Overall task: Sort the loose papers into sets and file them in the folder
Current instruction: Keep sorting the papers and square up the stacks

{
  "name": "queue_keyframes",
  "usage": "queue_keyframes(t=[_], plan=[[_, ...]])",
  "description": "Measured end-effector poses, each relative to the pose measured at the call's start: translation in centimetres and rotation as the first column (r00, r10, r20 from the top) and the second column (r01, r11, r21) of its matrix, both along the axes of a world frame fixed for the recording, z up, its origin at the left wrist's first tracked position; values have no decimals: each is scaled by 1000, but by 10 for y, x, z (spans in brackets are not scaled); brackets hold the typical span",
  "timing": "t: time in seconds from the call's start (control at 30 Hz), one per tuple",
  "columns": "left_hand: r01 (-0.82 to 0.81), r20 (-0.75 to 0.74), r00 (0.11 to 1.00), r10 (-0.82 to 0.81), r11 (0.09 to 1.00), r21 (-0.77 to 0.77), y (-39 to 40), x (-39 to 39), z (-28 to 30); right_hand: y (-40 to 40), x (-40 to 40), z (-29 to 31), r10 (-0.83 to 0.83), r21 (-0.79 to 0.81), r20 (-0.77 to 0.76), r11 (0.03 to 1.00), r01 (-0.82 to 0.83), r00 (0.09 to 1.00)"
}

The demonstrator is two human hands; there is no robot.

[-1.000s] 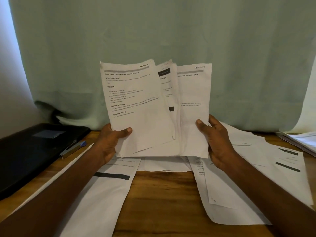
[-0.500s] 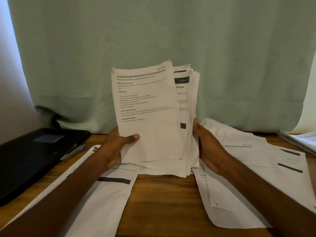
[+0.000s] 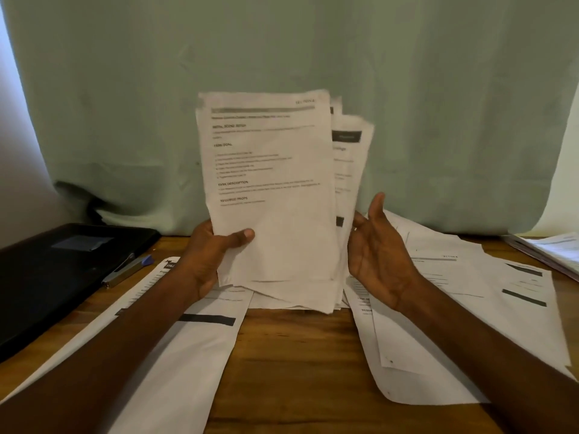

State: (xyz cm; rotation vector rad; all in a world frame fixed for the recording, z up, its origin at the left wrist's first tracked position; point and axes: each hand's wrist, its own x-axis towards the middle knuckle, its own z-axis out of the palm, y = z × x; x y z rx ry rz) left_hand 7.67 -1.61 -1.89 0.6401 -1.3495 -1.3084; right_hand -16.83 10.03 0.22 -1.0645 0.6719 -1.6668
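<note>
Left hand (image 3: 213, 255) grips a sheaf (image 3: 269, 195), right hand (image 3: 379, 255) open beside it; papers (image 3: 454, 292) still litter the tabletop (image 3: 297, 364), folder (image 3: 56, 270) unfilled.

You face a pale green curtain (image 3: 313, 57) that hangs across the whole back and bunches where it meets the wooden table (image 3: 291, 364). Pale wall (image 3: 12, 170) shows at your left, and brighter light comes in past the curtain's right edge.
</note>
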Motion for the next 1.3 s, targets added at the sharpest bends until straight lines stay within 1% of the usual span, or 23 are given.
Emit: queue_keyframes(t=[0.07,0.1,0.17,0.3,0.37,0.47,0.53,0.57,0.6,0.63,0.67,0.7,0.73,0.77,0.8,0.87,0.9,0.97,1.0,1.1,1.2,1.23,1.3], plan=[[-17,13,1000,18,998,-56,1,1,3,-2,2,1,-113,-33,-175,993,109,978],[-10,38,999,13,996,-86,2,1,5,-3,4,0,-230,-73,-280,973,218,932],[42,80,996,-34,993,-108,8,-1,6,-3,8,-2,-385,-137,-368,923,360,846],[176,141,977,-158,976,-126,18,-7,3,0,15,-7,-418,-191,-428,908,373,801],[172,132,979,-155,977,-127,19,-8,1,1,18,-7,-418,-187,-458,908,375,784],[116,101,990,-103,984,-133,16,-10,0,5,18,-4,-374,-149,-448,927,345,812],[77,76,995,-68,990,-119,14,-10,-3,7,14,-2,-419,-137,-484,903,406,768],[61,62,997,-55,992,-109,12,-9,-3,7,11,1,-468,-142,-521,872,469,714],[52,47,998,-47,994,-96,12,-8,-4,8,5,2,-514,-155,-594,828,539,619],[43,33,999,-41,996,-83,10,-6,-5,9,-3,3,-520,-177,-703,788,589,484],[40,21,999,-39,997,-69,9,-6,-6,11,-13,1,-462,-197,-837,756,624,295],[40,13,999,-39,998,-58,7,-5,-7,13,-24,-3,-338,-207,-937,739,641,87],[35,5,999,-35,998,-49,6,-5,-8,18,-34,-9,-184,-187,-980,731,656,-75],[26,-9,1000,-26,999,-46,5,-4,-8,25,-43,-13,-58,-162,-983,717,678,-174],[17,-19,1000,-18,999,-51,4,-3,-8,32,-51,-17,32,-127,-978,700,703,-208],[39,-30,999,-41,997,-64,4,-4,-7,46,-61,-26,133,-70,-968,672,737,-214],[55,-37,998,-58,996,-72,5,-4,-7,50,-63,-32,165,-76,-955,664,744,-245],[73,-55,996,-77,994,-80,9,-7,-8,51,-57,-47,164,-131,-939,643,755,-302],[86,-57,994,-91,993,-85,11,-11,-10,50,-50,-53,134,-146,-946,637,757,-296],[120,-83,988,-127,990,-80,16,-21,-13,32,-27,-64,51,-129,-975,664,736,-217],[134,-108,984,-140,989,-60,17,-24,-9,17,-13,-59,-117,-98,-993,695,712,-22],[133,-107,984,-139,989,-61,17,-24,-7,15,-13,-55,-200,-163,-979,692,703,-31],[131,-130,982,-137,990,-53,18,-26,1,17,-25,-45,-354,-408,-908,628,663,-225]])
